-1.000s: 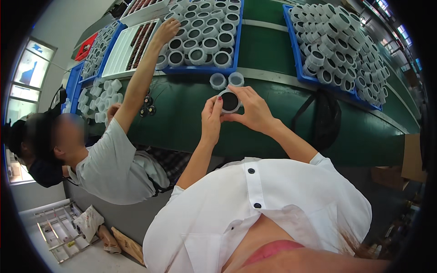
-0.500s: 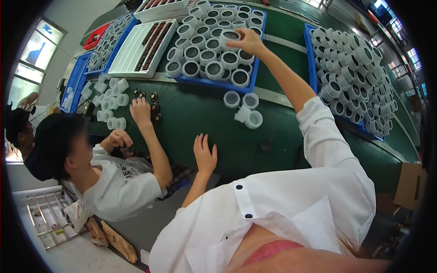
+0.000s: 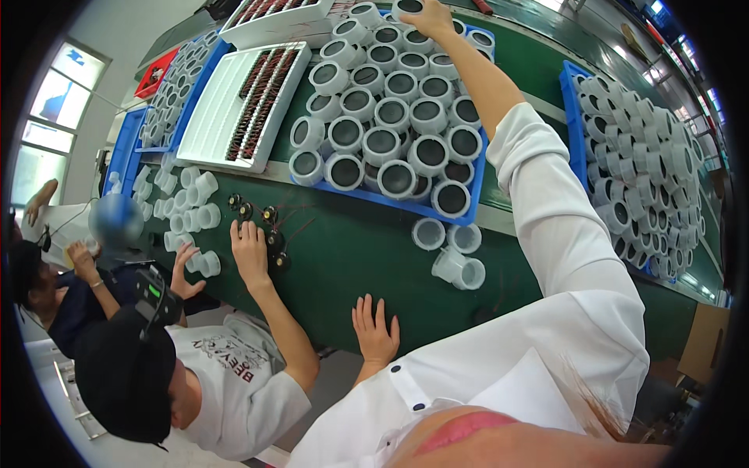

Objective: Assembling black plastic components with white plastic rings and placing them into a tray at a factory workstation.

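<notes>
My right hand reaches over the far side of a blue tray. Its fingers are closed on a white plastic cup with a dark round face, partly cut off by the picture's upper edge. Many similar white cups are heaped in that tray, dark faces mostly upward. My left hand lies on the near edge of the green table, fingers stretched out and holding nothing. Between my arms, several translucent white cups without dark faces sit in front of the tray, one tipped on its side.
Another blue tray with a tall heap of cups stands at right. At left, a co-worker's hand is beside small dark parts with thin red wires. Loose white cups and a white foam tray with dark red parts lie beyond.
My right hand has moved farther back over the tray, carrying a cup. My left hand stays on the table edge. The view has shifted, and the co-worker's other hand has moved toward the loose cups.
</notes>
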Demonstrator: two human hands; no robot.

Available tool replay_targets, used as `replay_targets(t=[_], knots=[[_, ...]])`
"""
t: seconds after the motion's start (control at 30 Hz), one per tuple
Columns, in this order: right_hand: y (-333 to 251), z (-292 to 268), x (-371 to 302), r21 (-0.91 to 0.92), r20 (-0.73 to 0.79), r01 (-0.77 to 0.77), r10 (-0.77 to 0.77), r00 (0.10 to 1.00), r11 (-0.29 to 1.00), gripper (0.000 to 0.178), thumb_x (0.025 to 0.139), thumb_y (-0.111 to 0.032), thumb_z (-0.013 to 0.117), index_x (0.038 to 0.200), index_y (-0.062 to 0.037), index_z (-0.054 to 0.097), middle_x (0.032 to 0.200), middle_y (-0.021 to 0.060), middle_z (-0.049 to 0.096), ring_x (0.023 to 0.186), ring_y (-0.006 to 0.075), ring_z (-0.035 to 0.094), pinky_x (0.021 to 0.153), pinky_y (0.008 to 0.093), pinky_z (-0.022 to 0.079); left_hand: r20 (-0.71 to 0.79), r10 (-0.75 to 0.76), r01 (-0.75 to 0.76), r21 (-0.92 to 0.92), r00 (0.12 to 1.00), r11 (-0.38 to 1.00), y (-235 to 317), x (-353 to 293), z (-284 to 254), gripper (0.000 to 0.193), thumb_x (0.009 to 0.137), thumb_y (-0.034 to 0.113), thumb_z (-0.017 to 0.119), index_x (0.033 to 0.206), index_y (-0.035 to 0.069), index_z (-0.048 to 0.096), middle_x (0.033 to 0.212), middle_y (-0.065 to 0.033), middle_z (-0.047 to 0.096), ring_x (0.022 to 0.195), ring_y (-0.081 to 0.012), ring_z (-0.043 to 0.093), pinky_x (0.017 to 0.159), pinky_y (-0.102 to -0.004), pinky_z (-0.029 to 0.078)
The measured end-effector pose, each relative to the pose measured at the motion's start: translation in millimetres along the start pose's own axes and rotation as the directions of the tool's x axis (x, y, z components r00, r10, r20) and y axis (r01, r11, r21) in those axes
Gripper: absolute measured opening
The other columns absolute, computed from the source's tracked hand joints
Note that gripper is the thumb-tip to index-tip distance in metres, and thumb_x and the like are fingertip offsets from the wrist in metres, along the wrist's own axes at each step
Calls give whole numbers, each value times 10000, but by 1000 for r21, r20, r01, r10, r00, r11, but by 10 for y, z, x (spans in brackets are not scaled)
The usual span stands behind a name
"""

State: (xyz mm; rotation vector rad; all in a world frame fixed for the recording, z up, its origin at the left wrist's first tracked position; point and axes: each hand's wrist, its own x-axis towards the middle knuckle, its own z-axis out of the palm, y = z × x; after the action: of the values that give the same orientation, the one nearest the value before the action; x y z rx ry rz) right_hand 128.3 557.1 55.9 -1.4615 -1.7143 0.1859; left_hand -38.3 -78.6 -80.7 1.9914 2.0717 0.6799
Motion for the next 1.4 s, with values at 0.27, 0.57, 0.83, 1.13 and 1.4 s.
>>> replay_targets(t=[0.27,0.57,0.83,1.13,1.4], knots=[[-6,462,109,-60,125,-47,55,991,997,771,684,-457,770,1197,79,562,1148,303,616,1098,416,598,926,453,496,34,-34,33,33,999,999,-29,9,15,498,826,187,654,1276,13,534,1427,-232,400,1341,-434,346,1096,-572,276],[149,-251,-231,97,-57,230,-225,973,968,503,735,-398,742,1036,1,679,982,228,684,955,374,656,825,434,515,-5,17,-17,-7,1000,1000,-28,37,29,489,847,156,636,1294,-2,516,1430,-252,400,1326,-458,372,1097,-586,281],[-534,-2609,-2809,384,406,-180,10,914,906,239,841,-197,719,947,16,691,804,96,710,713,141,658,639,294,509,-91,74,-83,-99,993,992,-21,70,106,403,894,93,602,1267,-35,517,1401,-241,427,1311,-438,393,1084,-486,344],[-396,-2913,-5115,-352,746,-83,333,577,932,400,782,-392,741,975,-53,650,900,124,683,823,293,670,724,410,526,-96,131,-159,-417,987,895,512,342,120,384,856,43,635,1228,5,549,1238,-186,532,1113,-340,573,897,-396,496],[-338,-2817,-5667,-346,584,-84,284,761,935,633,719,-363,813,1238,-81,587,990,137,611,887,297,648,773,389,535,286,-131,307,-758,949,576,808,279,156,332,890,95,636,1197,-2,557,1127,-144,608,926,-221,658,728,-310,537]])
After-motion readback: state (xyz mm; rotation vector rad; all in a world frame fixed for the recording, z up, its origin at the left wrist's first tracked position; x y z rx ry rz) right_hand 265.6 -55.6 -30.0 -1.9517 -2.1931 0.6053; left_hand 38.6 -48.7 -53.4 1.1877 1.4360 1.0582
